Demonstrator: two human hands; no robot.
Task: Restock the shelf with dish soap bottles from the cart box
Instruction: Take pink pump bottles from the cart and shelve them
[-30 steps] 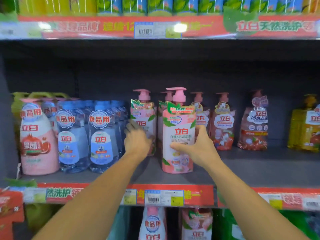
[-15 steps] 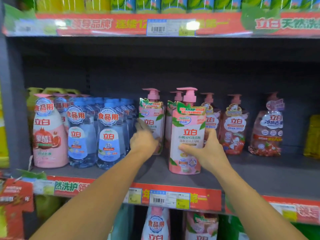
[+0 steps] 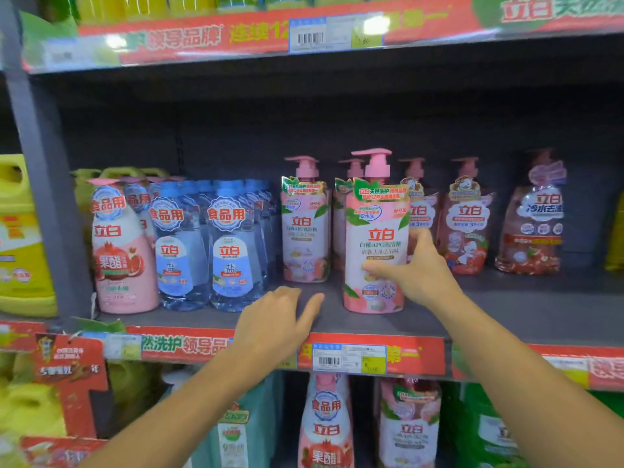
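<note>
A pink pump bottle of dish soap [image 3: 374, 238] stands upright near the front of the grey shelf [image 3: 506, 315]. My right hand [image 3: 415, 271] grips its right side, thumb across the label. A second pink pump bottle [image 3: 305, 228] stands farther back to the left, with nothing touching it. My left hand [image 3: 277, 319] hovers low over the shelf's front edge, fingers relaxed and holding nothing. More pink pump bottles stand behind the held one. The cart box is out of view.
Blue clear bottles [image 3: 233, 251] and a pink-white bottle [image 3: 118, 251] fill the shelf's left. Red refill pouches [image 3: 467, 224] stand at the right. A grey upright post [image 3: 44, 184] bounds the left. Bare shelf lies right of the held bottle. More bottles sit below.
My left hand has let go of the rear pink bottle and drawn back to the shelf's front edge. My right hand still holds the front bottle. The camera shifted left.
</note>
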